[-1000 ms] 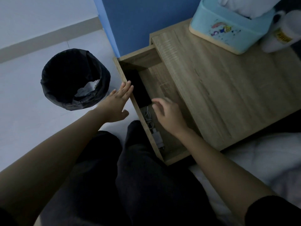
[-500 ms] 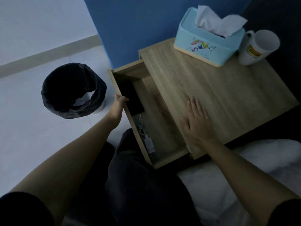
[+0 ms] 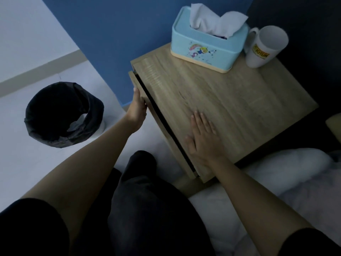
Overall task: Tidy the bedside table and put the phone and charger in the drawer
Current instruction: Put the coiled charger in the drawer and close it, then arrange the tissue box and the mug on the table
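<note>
Drawer [image 3: 166,132] nearly closed, a dark slit showing along the desk's [image 3: 239,108] 9 o'clock edge. Left hand [image 3: 138,108] fingers grasp the drawer front. Right hand [image 3: 203,137], at the slit's 3 o'clock, lies flat on the desk, fingers released.

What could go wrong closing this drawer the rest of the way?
1. The left hand grips the drawer at its top edge, beside the narrow gap; fingers could get pinched under the table top.
2. A hard final shove might jolt the table. The right hand lies flat on it, which helps, but the mug stands near the far corner.
</note>
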